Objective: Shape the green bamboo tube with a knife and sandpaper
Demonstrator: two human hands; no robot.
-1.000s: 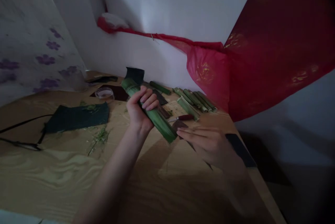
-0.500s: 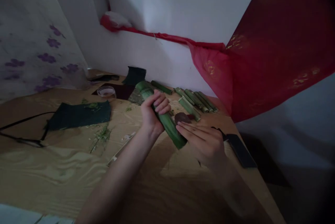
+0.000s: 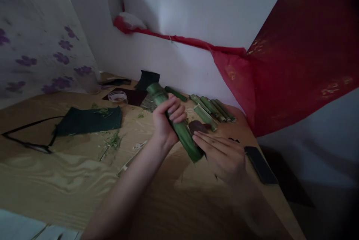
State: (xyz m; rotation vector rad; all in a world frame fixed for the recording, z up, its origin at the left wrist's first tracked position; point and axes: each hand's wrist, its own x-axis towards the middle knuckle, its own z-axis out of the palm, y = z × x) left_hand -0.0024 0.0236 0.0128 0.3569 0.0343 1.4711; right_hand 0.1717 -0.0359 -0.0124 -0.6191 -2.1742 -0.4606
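My left hand (image 3: 169,118) is wrapped round a green bamboo tube (image 3: 183,137), which slants from upper left to lower right above the table. At the tube's lower end is my right hand (image 3: 221,152), its fingers straight and pressed together. Under those fingers a curled brown piece of sandpaper (image 3: 198,127) sticks out along the tube's right side. The right thumb and the gripped part of the sheet are hidden.
Several cut bamboo pieces (image 3: 213,107) lie near the wall. A dark green sheet (image 3: 89,121) with shavings (image 3: 112,140) is at left, a clear round container (image 3: 117,97) behind it. A black phone-like slab (image 3: 260,165) lies at the table's right edge. Red cloth (image 3: 294,64) hangs at right.
The whole view has shifted slightly, so everything appears a little further right. Both hands keep their hold, and the right fingers stay against the lower part of the bamboo tube.
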